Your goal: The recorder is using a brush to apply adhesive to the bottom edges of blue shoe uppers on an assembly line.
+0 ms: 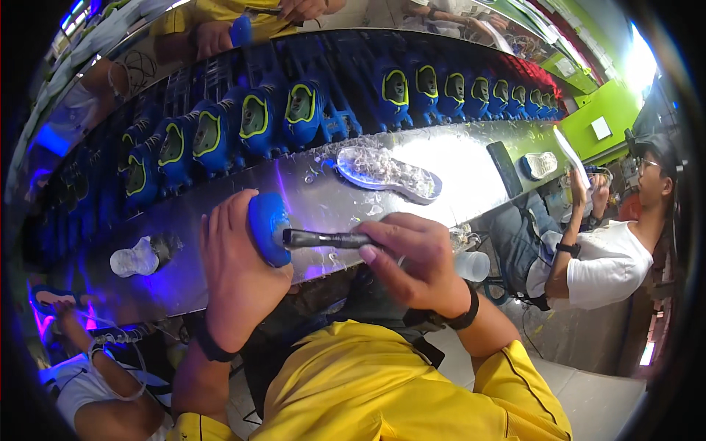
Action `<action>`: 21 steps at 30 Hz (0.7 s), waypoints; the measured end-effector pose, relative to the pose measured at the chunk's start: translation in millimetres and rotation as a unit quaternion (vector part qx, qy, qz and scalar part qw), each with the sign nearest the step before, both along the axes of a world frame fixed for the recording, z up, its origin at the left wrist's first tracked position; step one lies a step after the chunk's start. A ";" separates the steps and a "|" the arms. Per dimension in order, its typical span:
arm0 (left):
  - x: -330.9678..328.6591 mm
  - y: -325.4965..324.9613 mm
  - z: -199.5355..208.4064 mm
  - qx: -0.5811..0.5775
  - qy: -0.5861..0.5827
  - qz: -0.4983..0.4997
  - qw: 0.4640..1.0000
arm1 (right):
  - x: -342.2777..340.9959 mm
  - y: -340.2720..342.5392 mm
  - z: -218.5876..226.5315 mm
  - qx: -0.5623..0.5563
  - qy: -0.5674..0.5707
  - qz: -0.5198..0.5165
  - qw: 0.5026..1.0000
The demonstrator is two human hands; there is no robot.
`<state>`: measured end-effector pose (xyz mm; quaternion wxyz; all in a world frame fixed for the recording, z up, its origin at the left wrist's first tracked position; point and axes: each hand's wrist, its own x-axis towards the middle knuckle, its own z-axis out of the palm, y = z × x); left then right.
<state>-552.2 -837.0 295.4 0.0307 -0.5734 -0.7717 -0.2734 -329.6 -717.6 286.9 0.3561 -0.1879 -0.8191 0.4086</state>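
My left hand (239, 272) is wrapped around a blue shoe (266, 220), with the fingers behind it and only a rounded part showing. My right hand (415, 257) pinches a black-handled brush (327, 239) between thumb and fingers. The brush tip touches or lies close against the blue surface, near a paler patch. Beyond my hands, a whitish shoe sole (386, 173) covered with shreds rests on the metal bench (323, 198). Left of my left hand lies a small white sole-like piece (134, 259).
Blue shoes with lime collars (254, 115) stand in a long row along the bench's far side. Farther right are a dark slab (504, 167) and another white sole (539, 165). Co-workers sit at right (599, 253) and lower left (103, 382). A translucent cup (473, 266) stands near my right wrist.
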 end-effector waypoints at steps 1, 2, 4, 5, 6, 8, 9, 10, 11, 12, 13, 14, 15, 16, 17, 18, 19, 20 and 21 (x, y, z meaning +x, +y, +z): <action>-6.6 0.8 -0.3 0.004 -0.008 -0.008 1.000 | -6.6 4.8 -6.1 -0.014 0.012 0.007 1.000; -11.6 1.1 0.4 0.008 -0.015 -0.016 1.000 | -12.7 9.0 -12.2 -0.029 0.023 0.014 0.999; -17.8 1.2 4.4 -0.023 -0.049 -0.013 0.998 | -22.6 14.9 -22.4 -0.051 0.026 0.029 0.998; -20.6 1.9 5.9 -0.040 -0.067 -0.012 0.997 | -27.5 17.3 -26.5 -0.063 0.031 0.038 0.997; -23.7 3.2 6.3 -0.036 -0.071 -0.020 0.997 | -31.9 18.3 -31.1 -0.074 0.036 0.047 0.995; -31.6 3.3 7.9 -0.033 -0.077 -0.035 0.996 | -43.7 15.5 -43.0 -0.084 0.075 0.049 0.992; -36.0 4.4 9.9 -0.052 -0.092 -0.037 0.994 | -50.0 14.1 -48.0 -0.086 0.098 0.045 0.990; -40.1 6.5 11.9 -0.072 -0.107 -0.038 0.991 | -54.6 12.8 -53.1 -0.089 0.121 0.042 0.988; -42.9 8.8 13.9 -0.092 -0.122 -0.038 0.987 | -58.0 10.9 -58.3 -0.104 0.127 0.041 0.986; -44.4 11.0 16.4 -0.106 -0.130 -0.034 0.985 | -60.7 8.7 -63.5 -0.119 0.132 0.040 0.983; -45.7 13.2 19.0 -0.118 -0.138 -0.029 0.983 | -62.5 7.4 -68.4 -0.132 0.138 0.040 0.981; -46.8 15.1 21.3 -0.130 -0.146 -0.025 0.980 | -63.1 6.0 -73.1 -0.135 0.135 0.041 0.981; -48.8 16.6 22.7 -0.141 -0.156 -0.026 0.977 | -63.3 4.2 -77.7 -0.137 0.132 0.041 0.981; -53.1 16.9 24.2 -0.148 -0.166 -0.028 0.975 | -65.3 1.7 -82.3 -0.137 0.131 0.043 0.981; -55.9 17.0 25.5 -0.156 -0.175 -0.029 0.972 | -65.9 -1.8 -87.8 -0.149 0.128 0.039 0.980; -57.1 17.2 27.1 -0.158 -0.176 -0.030 0.971 | -65.1 -6.4 -94.0 -0.161 0.124 0.035 0.978; -55.8 18.9 29.5 -0.158 -0.176 -0.028 0.971 | -63.2 -8.2 -98.8 -0.172 0.121 0.034 0.977; -54.5 20.6 31.5 -0.157 -0.176 -0.026 0.971 | -60.8 -11.0 -102.4 -0.186 0.116 0.031 0.975; -55.2 21.3 31.9 -0.163 -0.172 -0.030 0.971 | -57.9 -14.9 -105.5 -0.200 0.110 0.028 0.973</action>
